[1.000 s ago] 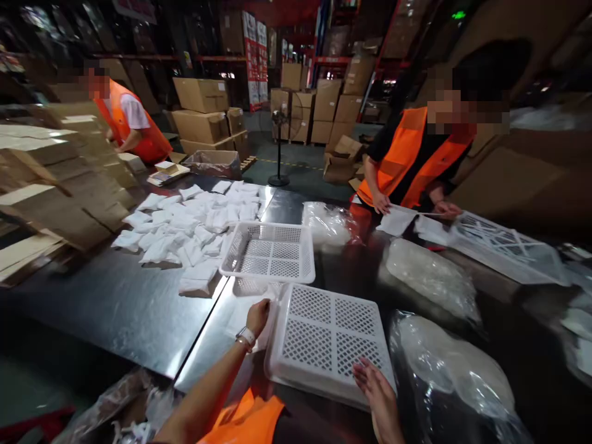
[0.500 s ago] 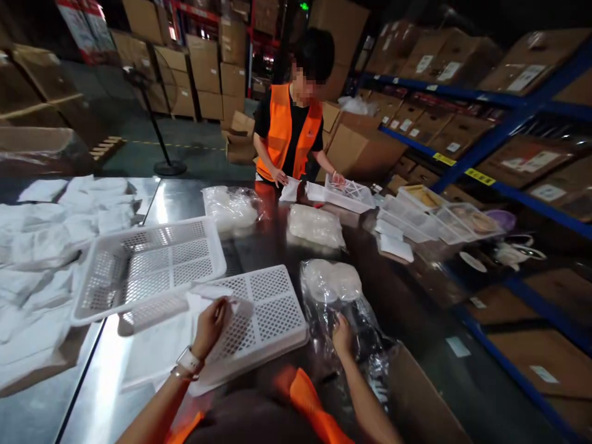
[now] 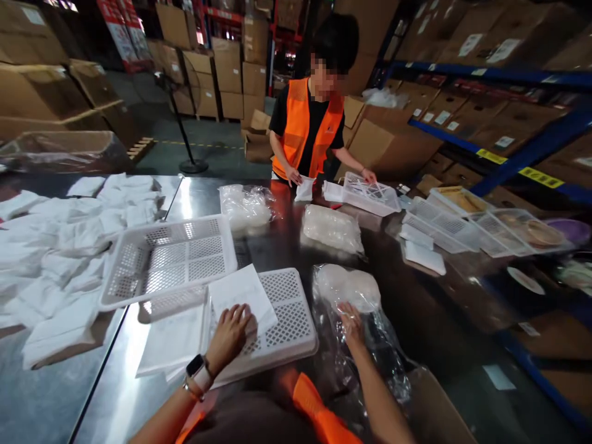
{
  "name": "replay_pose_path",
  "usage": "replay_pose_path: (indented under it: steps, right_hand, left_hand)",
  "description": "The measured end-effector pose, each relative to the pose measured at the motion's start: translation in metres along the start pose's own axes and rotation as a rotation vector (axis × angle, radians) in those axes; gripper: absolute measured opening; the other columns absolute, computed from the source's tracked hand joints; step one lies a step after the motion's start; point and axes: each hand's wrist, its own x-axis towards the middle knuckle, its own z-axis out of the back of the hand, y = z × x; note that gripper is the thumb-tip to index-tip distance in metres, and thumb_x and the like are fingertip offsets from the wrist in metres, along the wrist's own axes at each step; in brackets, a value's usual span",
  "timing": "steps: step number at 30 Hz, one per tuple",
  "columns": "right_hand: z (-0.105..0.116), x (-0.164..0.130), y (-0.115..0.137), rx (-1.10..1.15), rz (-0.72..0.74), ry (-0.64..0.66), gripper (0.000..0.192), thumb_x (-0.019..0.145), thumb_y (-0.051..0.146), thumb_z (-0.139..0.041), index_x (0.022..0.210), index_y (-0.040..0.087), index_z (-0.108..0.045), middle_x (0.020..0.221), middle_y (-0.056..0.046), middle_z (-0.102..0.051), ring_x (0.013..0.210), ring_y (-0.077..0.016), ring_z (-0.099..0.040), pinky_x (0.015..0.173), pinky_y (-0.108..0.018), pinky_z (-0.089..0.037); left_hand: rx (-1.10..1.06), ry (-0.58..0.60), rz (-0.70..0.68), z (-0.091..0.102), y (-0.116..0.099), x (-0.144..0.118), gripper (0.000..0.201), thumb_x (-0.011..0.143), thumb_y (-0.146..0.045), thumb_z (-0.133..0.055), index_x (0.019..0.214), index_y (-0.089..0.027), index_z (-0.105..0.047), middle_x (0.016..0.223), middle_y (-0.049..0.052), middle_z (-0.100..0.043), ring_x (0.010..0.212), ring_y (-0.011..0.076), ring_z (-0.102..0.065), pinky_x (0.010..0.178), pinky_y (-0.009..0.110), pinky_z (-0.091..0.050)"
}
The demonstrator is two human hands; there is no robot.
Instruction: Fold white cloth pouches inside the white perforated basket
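Note:
My left hand (image 3: 230,336) lies flat on a white paper bag (image 3: 240,295) that rests on an upturned white perforated basket (image 3: 289,320) in front of me. A smartwatch sits on that wrist. My right hand (image 3: 351,319) reaches into a clear plastic bag (image 3: 356,320) holding white round pieces, fingers touching them. A second white basket (image 3: 169,259) stands upright just beyond, to the left. More flat white bags (image 3: 169,342) lie under the left edge of the near basket.
A heap of white bags (image 3: 69,246) covers the metal table's (image 3: 277,246) left side. A person in an orange vest (image 3: 308,126) works across the table with a bag and a basket (image 3: 370,194). Other filled plastic bags, trays (image 3: 462,225), cartons and blue shelving surround.
My view has swung right, then steadied. My left hand brought a white bag onto the upturned basket and pressed it flat. My right hand moved from the basket to the plastic bag.

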Motion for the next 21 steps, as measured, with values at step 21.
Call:
replay_pose_path:
  steps: [21]
  right_hand:
    - [0.047, 0.032, -0.015, 0.041, -0.774, -0.317, 0.031, 0.081, 0.032, -0.047, 0.082, 0.011, -0.068, 0.077, -0.021, -0.066, 0.085, -0.0373, -0.066, 0.073, -0.054, -0.05]
  left_hand:
    - [-0.218, -0.012, -0.021, 0.014, 0.004, 0.009, 0.025, 0.081, -0.006, -0.045, 0.096, -0.018, -0.06, 0.1, 0.008, -0.066, 0.097, 0.0214, -0.06, 0.089, 0.037, -0.05]
